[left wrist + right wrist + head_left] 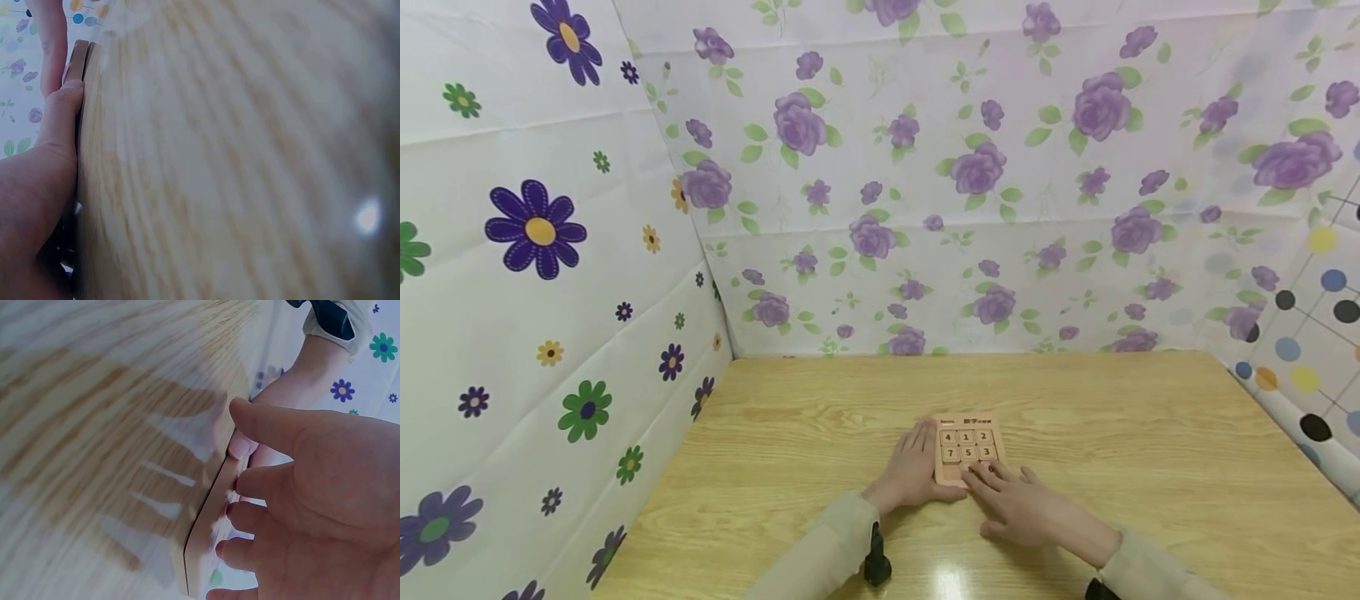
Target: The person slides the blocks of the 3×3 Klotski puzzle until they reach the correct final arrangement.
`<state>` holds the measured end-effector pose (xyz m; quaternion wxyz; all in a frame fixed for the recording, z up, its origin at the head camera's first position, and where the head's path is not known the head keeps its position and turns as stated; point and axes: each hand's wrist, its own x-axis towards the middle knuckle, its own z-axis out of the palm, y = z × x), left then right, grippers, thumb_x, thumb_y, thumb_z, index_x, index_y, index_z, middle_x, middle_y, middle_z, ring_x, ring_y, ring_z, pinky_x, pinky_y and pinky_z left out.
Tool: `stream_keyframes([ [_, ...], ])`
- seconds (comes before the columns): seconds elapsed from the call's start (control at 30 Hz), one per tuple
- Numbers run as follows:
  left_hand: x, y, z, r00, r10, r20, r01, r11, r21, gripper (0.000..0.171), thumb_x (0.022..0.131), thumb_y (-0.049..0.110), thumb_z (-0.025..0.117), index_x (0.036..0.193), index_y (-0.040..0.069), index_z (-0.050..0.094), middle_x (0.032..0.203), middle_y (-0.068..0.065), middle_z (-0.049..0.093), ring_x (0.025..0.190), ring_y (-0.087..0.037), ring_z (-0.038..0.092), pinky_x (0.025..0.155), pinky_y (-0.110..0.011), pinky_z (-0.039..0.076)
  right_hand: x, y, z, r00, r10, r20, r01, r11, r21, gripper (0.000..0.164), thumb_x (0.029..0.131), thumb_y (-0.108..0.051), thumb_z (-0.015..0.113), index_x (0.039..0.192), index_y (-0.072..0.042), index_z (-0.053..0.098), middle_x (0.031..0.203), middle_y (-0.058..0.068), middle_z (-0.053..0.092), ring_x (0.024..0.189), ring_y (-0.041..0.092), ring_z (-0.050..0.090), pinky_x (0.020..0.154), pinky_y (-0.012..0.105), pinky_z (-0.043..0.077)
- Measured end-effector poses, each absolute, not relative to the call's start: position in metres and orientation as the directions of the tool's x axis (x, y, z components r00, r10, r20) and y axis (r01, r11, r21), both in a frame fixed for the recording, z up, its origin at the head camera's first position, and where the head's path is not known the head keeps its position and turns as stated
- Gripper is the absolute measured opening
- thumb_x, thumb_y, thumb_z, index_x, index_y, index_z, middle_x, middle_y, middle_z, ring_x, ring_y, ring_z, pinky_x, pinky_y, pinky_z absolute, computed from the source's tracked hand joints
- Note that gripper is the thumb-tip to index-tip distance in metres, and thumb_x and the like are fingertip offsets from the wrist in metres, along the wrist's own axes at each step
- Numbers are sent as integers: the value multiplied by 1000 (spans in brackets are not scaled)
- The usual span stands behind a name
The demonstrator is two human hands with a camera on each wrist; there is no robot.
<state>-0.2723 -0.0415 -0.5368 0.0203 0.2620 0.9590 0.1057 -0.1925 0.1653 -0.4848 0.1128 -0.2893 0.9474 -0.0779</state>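
A wooden number sliding puzzle (951, 479) lies flat on the table, its tiles reading 4, 1, 2 in the far row and 7, 5, 3 in the middle. The near row has a bare slot at its left; fingers partly cover the other tiles there. My left hand (913, 471) holds the frame's near left corner, fingers along the left side, thumb at the near edge. With fingertips on the near-row tiles, my right hand (1026, 508) reaches in from the right. The right wrist view shows its fingers (250, 515) extended over the puzzle edge.
The wood-grained table (790, 433) extends around the puzzle. Behind it hangs a cloth with purple roses (977, 171); a daisy-printed cloth (475, 325) stands at the left and a dotted one (1300, 350) at the right. A black wrist device (877, 562) sits at the left cuff.
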Motion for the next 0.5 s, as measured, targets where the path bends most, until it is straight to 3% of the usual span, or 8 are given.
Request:
stream_keyframes([
  [0.5, -273, -43, -538, -860, 510, 7, 498, 837, 225, 124, 75, 75, 61, 153, -4, 6, 162, -20, 12, 150, -31, 15, 122, -44, 20, -193, 163, -479, -811, -554, -190, -515, 829, -219, 75, 91, -48, 60, 151, -11, 34, 156, 14, 34, 144, 41, 27, 108, 71, 24],
])
